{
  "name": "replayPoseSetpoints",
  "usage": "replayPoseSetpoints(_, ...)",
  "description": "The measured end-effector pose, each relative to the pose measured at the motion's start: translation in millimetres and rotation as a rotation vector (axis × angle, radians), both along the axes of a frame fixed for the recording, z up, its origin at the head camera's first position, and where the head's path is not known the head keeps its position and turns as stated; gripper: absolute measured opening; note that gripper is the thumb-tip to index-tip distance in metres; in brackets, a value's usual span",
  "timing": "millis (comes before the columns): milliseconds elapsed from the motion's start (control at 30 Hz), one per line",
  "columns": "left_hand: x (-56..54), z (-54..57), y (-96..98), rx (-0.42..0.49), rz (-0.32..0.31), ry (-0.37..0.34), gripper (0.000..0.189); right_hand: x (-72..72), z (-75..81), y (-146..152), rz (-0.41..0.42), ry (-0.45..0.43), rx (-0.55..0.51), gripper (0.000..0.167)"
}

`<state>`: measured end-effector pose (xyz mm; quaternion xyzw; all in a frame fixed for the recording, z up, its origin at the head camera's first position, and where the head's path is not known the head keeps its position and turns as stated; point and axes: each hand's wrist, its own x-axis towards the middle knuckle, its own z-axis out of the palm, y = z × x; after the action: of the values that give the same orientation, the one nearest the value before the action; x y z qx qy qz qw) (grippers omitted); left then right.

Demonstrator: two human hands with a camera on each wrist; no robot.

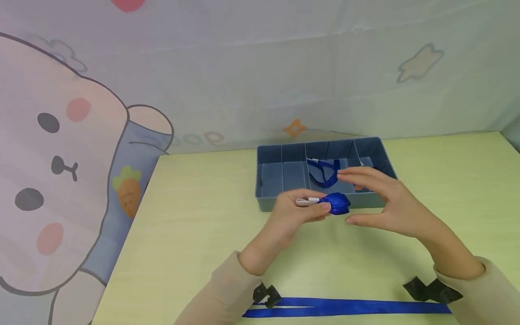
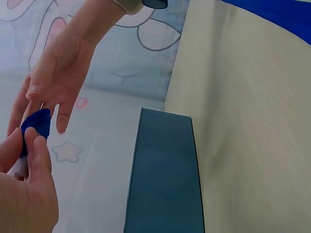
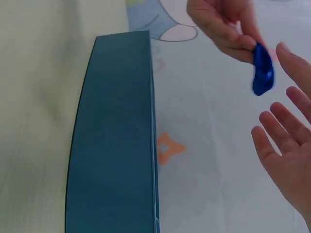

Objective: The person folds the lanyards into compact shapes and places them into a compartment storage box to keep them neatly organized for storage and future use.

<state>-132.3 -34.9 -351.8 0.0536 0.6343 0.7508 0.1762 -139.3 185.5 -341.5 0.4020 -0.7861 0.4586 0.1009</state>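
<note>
In the head view my left hand (image 1: pixel 290 212) pinches a folded blue lanyard (image 1: pixel 337 204) between thumb and fingers, its white end piece (image 1: pixel 306 201) pointing left. The folded strap sticks out past the thumb toward the right. Facing it, my right hand (image 1: pixel 390 203) holds nothing, with thumb and fingers spread apart around a gap. Seen from the right wrist, the blue fold (image 3: pixel 263 70) lies just beyond the right fingertips. Both hands are raised at the front edge of a grey-blue divided box (image 1: pixel 270 203).
Another blue lanyard (image 1: pixel 323 180), looped, lies in a middle compartment of the box. Long flat blue straps (image 1: pixel 349 307) stretch across the near part of the pale yellow table (image 1: pixel 183 225). Behind the box hangs a printed cloth (image 1: pixel 252 81) with cartoon figures.
</note>
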Motion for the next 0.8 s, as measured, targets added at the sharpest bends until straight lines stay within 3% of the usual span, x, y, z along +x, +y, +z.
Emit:
replayPoseSetpoints(100, 0.4, 0.6, -0.8, 0.002, -0.033, -0.02, 0.023, -2.3, -1.1, -3.2, 0.01, 0.063, 0.056, 0.061)
replayPoseSetpoints(233, 0.8, 0.3, -0.3, 0.026, -0.039, -0.049, 0.023, -5.9, -7.2, -5.8, 0.093, 0.118, -0.094, 0.031)
replayPoseSetpoints(333, 0.3, -0.6, -0.3, 0.035, -0.024, -0.069, 0.023, -10.2, -9.7, -8.8, 0.154, 0.173, -0.187, 0.019)
replayPoseSetpoints(433, 0.4, -2.4, 0.0, 0.044, -0.01, -0.09, 0.024, -12.7, -9.1, -13.1, 0.179, 0.31, -0.15, 0.022)
replayPoseSetpoints(600, 0.6, -5.1, -1.5, 0.056, -0.004, -0.094, 0.025, -14.0, -6.1, -21.6, 0.142, 0.607, -0.023, 0.033)
replayPoseSetpoints(667, -0.1, -5.7, -2.5, 0.058, -0.011, -0.09, 0.025, -13.8, -5.3, -23.9, 0.132, 0.657, -0.004, 0.033)
replayPoseSetpoints(800, -1.4, -6.4, -3.8, 0.04, -0.017, -0.093, 0.025, -11.9, -4.4, -25.9, 0.11, 0.676, 0.069, 0.036)
